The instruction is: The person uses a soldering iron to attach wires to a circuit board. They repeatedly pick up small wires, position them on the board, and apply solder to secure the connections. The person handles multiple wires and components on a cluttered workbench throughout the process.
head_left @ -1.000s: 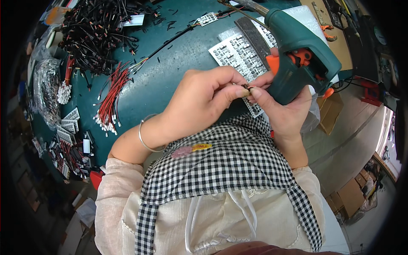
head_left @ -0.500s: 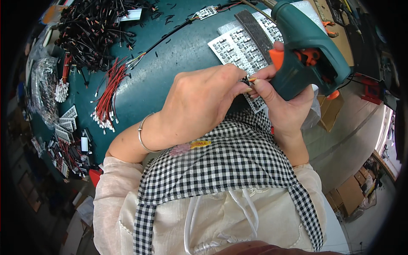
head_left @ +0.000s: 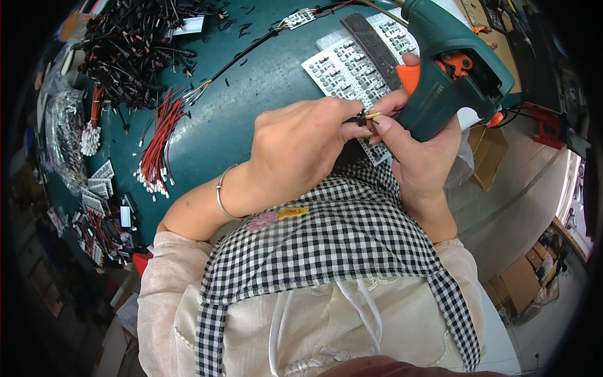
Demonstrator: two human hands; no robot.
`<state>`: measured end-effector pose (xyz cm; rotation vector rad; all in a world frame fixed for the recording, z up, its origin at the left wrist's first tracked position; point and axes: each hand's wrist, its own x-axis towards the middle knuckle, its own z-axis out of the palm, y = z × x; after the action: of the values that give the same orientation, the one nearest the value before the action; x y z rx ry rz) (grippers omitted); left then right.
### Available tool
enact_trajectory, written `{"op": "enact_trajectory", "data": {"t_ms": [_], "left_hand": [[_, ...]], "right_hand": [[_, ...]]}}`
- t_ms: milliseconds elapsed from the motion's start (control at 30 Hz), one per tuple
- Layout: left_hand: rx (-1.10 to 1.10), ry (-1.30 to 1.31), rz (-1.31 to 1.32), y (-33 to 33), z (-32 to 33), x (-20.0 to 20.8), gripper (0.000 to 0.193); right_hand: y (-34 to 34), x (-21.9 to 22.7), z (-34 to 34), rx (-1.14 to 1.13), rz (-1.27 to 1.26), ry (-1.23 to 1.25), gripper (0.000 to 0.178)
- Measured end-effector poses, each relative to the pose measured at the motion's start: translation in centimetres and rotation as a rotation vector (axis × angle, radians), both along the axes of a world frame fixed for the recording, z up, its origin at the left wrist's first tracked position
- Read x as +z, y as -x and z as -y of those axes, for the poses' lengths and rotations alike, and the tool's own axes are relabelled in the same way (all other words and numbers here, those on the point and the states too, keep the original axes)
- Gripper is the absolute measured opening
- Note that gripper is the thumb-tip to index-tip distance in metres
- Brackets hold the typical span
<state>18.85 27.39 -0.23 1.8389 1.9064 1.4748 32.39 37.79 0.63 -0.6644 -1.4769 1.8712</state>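
Note:
My left hand [head_left: 298, 141] is closed, pinching a short black cable [head_left: 357, 119] between thumb and forefinger. Thin yellowish wire ends [head_left: 374, 115] stick out of it toward my right hand [head_left: 430, 163]. The right thumb and forefinger meet at these wires, while the same hand grips a green pistol-shaped tool [head_left: 430, 107] with an orange trigger [head_left: 408, 79]. A thin metal rod at the tool's front points to the upper left. Behind the fingers lies a panel of small white circuit boards [head_left: 333, 68], with a dark flat bar [head_left: 372, 51] across it.
Red wires with white plugs [head_left: 162, 125] lie on the green table [head_left: 232, 132]. A heap of black cables [head_left: 125, 47] is at the far left, with bagged parts [head_left: 66, 135] and small boards [head_left: 97, 188] nearer. One wired board [head_left: 298, 19] lies at the back.
Both hands stay together at the wires. The tool has tilted slightly, and more of the yellowish wire ends shows between the fingers. The whole view has shifted a little.

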Motion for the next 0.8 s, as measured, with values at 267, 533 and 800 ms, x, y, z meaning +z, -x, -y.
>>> {"op": "enact_trajectory", "data": {"t_ms": [267,533,800], "left_hand": [[-0.007,-0.039,0.001,0.2,0.0,0.0,0.023],[0.006,-0.042,-0.084,0.1,0.0,0.0,0.024],[0.033,0.007,-0.154,0.0,0.3,-0.8,0.022]], "right_hand": [[0.0,0.0,-0.3,-0.025,0.090,-0.017,0.065],[-0.1,0.3,-0.3,-0.055,0.147,-0.127,0.062],[-0.4,0.9,-0.1,-0.066,0.338,-0.184,0.052]]}}
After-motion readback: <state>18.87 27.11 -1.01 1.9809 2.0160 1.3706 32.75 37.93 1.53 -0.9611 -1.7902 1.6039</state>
